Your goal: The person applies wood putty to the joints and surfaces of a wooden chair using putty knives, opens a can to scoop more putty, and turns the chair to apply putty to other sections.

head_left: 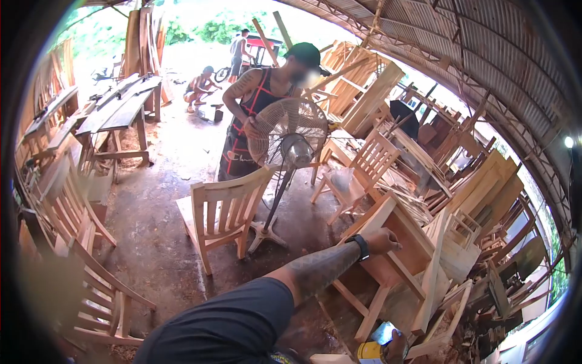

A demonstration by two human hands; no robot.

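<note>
My left hand (383, 241), with a dark watch on the wrist, is stretched out over an unfinished wooden chair (397, 273). Its fingers are curled together; whether they pinch anything is too small to see. Low in the view, my right hand (398, 347) is partly visible with its fingers around a yellow-labelled can (370, 353). The top of the can shows a bright, whitish glare. The chair's legs and panel stand tilted between my two hands.
A person (257, 109) stands behind a pedestal fan (291, 136), one hand at its cage. Slatted chairs (227, 209) stand ahead and at left. Stacked planks (370, 91) and wood pieces crowd the right. Workbenches (121, 106) stand at far left; two more people are in the background.
</note>
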